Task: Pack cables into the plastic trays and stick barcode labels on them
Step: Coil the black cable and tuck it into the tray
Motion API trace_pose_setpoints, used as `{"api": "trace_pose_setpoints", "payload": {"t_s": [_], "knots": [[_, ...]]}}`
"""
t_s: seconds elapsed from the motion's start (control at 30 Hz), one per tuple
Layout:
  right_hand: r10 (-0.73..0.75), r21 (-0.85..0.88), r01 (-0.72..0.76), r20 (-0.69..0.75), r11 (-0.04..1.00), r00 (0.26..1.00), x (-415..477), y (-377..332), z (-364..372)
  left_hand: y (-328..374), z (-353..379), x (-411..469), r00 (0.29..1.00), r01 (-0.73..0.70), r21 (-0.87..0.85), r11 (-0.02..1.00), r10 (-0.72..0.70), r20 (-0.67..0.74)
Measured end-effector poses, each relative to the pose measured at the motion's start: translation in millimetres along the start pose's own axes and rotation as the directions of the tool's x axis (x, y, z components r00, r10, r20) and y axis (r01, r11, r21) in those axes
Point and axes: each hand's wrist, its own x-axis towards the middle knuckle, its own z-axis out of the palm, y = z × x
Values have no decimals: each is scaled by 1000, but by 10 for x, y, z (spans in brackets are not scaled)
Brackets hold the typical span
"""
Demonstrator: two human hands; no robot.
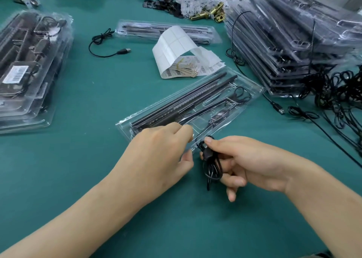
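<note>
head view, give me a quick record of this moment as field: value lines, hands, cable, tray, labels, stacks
left hand: pinching the near edge of the open tray
right hand: holding a coiled black cable
coiled black cable: bundled, off the table, just outside the tray's near corner
open tray: clear plastic, lying diagonally on the green table, black rods and a cable already inside
label sheet: curled white backing with barcode labels, behind the tray
left stack: closed packs, top one bearing a barcode label
right stack: clear trays piled high
loose cables: tangled heap at far right
</note>
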Motion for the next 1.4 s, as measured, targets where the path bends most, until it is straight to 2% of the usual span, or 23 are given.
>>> {"api": "trace_pose_setpoints", "payload": {"t_s": [0.3, 0.53, 0.63, 0.77, 0.97, 1.13, 1.3, 1.4], "knots": [[-26, -51, 17, -190, 999, 981, 128, -16, 63, -55, 20, -22, 995, 55, -166, 985, -68, -74], [-68, 24, 78, -294, 997, 953, 195, 90, 140, -73, 14, -29, 996, 72, -203, 977, -82, -40], [-66, 48, 88, -346, 995, 936, 216, 106, 169, -65, 10, -20, 989, 124, -269, 955, -141, -43], [-69, 44, 88, -328, 995, 942, 215, 98, 182, -31, 28, -19, 979, 188, -214, 958, -200, -33], [-43, 63, 53, -145, 997, 988, 72, 48, 43, 1, 46, -13, 967, 250, -166, 954, -256, -13], [-83, -286, 11, -240, 958, 967, 23, 85, 39, 27, 63, -21, 973, 229, -131, 965, -233, -10], [-55, -220, -5, -268, 975, 962, 30, 64, 38, -16, 47, -12, 976, 214, -125, 969, -217, -3], [-33, -224, -29, -267, 974, 963, 37, 27, 43, -75, 13, 9, 988, 156, -112, 981, -156, 8]]}}
